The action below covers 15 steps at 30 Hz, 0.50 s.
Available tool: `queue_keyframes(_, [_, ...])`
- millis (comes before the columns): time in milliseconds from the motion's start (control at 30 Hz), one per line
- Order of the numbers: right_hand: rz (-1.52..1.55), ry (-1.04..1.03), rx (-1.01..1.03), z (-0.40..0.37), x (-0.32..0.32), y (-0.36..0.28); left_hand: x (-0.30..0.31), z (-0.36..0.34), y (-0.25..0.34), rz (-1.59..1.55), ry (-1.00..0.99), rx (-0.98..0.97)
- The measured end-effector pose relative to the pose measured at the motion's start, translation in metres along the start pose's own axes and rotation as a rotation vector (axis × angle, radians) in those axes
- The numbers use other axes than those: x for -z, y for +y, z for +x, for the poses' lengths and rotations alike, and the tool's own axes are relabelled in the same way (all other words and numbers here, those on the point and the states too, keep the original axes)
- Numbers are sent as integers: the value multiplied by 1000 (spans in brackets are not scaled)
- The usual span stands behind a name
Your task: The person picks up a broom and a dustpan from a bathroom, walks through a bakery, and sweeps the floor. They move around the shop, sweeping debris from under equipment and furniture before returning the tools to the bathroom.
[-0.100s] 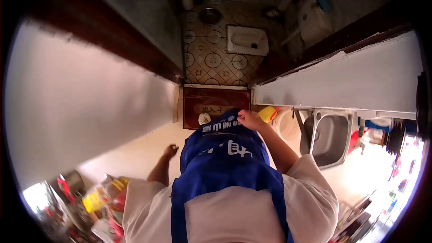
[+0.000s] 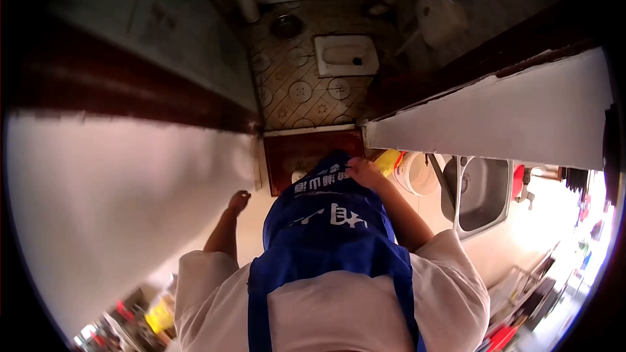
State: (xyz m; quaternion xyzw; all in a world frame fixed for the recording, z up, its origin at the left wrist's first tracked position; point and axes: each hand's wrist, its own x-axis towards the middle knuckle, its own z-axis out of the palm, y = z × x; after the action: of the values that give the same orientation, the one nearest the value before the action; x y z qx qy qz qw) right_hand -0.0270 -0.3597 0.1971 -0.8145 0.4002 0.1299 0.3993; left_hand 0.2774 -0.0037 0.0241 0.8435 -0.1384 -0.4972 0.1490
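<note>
My left hand [image 2: 240, 201] hangs out to the left of my body, in front of the pale wall. Its fingers are loosely bent and nothing shows in them. My right hand [image 2: 365, 173] is raised in front of me, fingers curled in at the right edge of the blue apron [image 2: 319, 234]. Whatever it might hold is hidden. White lettering runs across the apron. Just ahead of the apron lies a dark red doormat [image 2: 310, 143] at the doorway, partly covered by it.
Beyond the doorway, a squat toilet [image 2: 345, 55] is set in patterned tiles, with a round metal basin [image 2: 285, 26] to its left. On my right are a steel sink [image 2: 486, 192], a white bucket [image 2: 420, 175] and a yellow object [image 2: 389, 160]. White walls flank me.
My left hand has swung forward and slightly left. My right hand has shifted slightly right beside the apron. The view has turned a little, and more of the doormat is covered.
</note>
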Motion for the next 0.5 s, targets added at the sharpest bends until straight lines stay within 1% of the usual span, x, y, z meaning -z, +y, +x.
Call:
queue_keyframes(33, [40, 6, -24, 10, -23, -28, 66, 11, -1, 99, 80, -23])
queue_keyframes(67, [21, 32, -74, 18, -19, -33, 83, 69, -12, 392, 123, -263])
queue_keyframes(100, [96, 51, -105, 36, -23, -35, 109, 84, 27, 236, 168, -168])
queue_keyframes(133, [105, 21, -126, 49, -18, -36, 123, 91, 71, 67, 197, -62])
queue_keyframes(167, [104, 3, -144, 64, -7, -34, 118, 105, 117, -111, 182, -81])
queue_keyframes(200, [127, -35, -161, 75, -3, -34, 120, 110, 143, -267, 169, -75])
queue_keyframes(267, [211, 38, -153, 109, 13, -31, 113, 175, 142, -799, -190, -33])
queue_keyframes(300, [253, 97, -163, 124, 22, -28, 109, 178, 184, -649, -250, -148])
queue_keyframes(333, [298, 148, -176, 134, 26, -25, 97, 159, 238, -497, -309, -252])
queue_keyframes(367, [272, 322, -125, 160, 11, -4, 94, 154, 290, -447, -298, -228])
queue_keyframes(400, [325, 385, -145, 170, 23, 0, 84, 152, 339, -410, -290, -205])
queue_keyframes(433, [369, 440, -157, 178, 40, -4, 73, 151, 375, -386, -277, -178])
queue_keyframes(467, [409, 492, -164, 185, 61, -10, 65, 156, 406, -320, -296, -199])
queue_keyframes(500, [579, 462, -213, 181, 92, -25, 60, 164, 435, -251, -309, -223])
